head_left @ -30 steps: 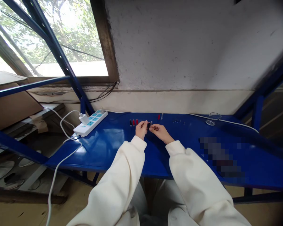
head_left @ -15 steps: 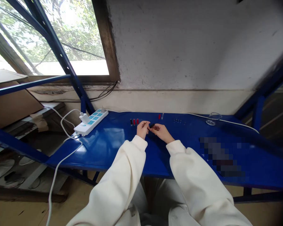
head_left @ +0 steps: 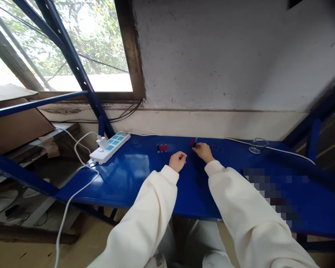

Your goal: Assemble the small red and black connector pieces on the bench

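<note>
Since half a second ago, my right grip [head_left: 204, 151] is reaching away from my left grip [head_left: 178, 161] toward the far edge of the surface [head_left: 134, 171], taking the black piece [head_left: 194, 144] with it. My right fingertips are pinching that black piece, which is sitting just right of a red piece [head_left: 191, 142]; whether the two are touching, I cannot tell. Its long axis is too small to judge. My left grip is resting curled shut, nearer me and farther from the piece. A row of three pieces [head_left: 161, 147] is standing off to the left.
</note>
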`<state>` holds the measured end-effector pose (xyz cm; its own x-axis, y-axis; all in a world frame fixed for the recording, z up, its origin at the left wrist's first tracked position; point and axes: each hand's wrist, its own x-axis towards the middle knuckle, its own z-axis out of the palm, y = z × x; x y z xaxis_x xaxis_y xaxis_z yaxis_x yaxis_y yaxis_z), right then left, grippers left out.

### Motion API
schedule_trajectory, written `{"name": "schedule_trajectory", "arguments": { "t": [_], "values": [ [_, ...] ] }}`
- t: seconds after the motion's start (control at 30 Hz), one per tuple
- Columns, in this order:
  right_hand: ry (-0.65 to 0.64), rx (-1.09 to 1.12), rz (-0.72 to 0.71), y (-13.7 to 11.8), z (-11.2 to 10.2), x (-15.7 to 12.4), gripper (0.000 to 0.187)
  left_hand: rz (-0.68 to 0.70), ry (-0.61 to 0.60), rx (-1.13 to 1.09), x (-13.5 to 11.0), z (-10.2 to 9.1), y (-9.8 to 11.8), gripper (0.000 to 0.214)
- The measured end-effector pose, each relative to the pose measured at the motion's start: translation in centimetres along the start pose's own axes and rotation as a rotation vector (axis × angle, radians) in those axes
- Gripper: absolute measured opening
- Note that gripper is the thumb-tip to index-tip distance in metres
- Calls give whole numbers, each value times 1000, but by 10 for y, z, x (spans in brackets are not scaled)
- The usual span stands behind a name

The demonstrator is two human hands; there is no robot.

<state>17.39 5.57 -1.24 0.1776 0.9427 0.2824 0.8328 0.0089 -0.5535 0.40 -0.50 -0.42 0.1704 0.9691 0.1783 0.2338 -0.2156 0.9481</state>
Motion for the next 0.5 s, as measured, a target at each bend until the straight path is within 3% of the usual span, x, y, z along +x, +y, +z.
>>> {"name": "schedule_trajectory", "arguments": {
  "t": [0.27,0.5],
  "values": [
    [-35,-74,42,0,13,16,11,49,12,31,3,2,-7,13],
    [-106,-154,79,-3,14,22,12,49,-10,204,1,1,-6,19]
  ]
}}
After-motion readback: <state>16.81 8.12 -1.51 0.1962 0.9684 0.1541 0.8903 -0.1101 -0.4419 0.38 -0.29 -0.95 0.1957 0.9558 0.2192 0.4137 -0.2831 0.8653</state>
